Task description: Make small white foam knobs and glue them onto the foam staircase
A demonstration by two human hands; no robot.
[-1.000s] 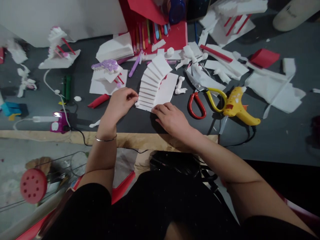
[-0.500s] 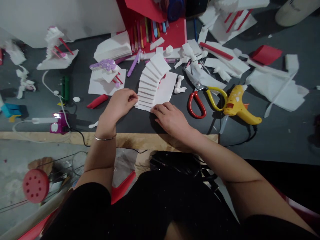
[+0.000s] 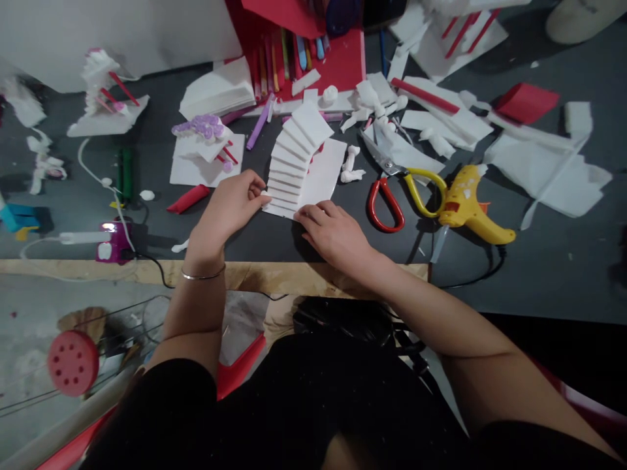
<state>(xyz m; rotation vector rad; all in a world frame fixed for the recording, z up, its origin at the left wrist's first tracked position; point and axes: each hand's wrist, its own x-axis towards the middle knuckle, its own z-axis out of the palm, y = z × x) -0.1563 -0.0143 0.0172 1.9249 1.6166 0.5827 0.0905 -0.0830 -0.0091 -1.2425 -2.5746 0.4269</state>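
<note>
A model staircase (image 3: pixel 289 168) of white steps curves over a white base board (image 3: pixel 326 171) on the dark table. My left hand (image 3: pixel 236 203) is at the lower left edge of the steps, thumb and forefinger pinched on a small white piece (image 3: pixel 265 194) that touches or nearly touches the lowest steps. With its fingertips on the board's near right corner, my right hand (image 3: pixel 336 234) is curled and holds the board there. Bits of red show behind the steps. Just right of the board are twisted white scraps (image 3: pixel 351 164).
Open scissors (image 3: pixel 392 171) with red and yellow handles lie at right, beside a yellow glue gun (image 3: pixel 465 202). A small model with purple flowers (image 3: pixel 208 137) and a red roll (image 3: pixel 188 198) are at left. White sheets (image 3: pixel 218 88) and coloured sticks (image 3: pixel 284 62) lie behind.
My left hand has shifted slightly left and its fingers have opened a little, so the small white piece at the fingertips shows more. The right hand stays on the board's corner.
</note>
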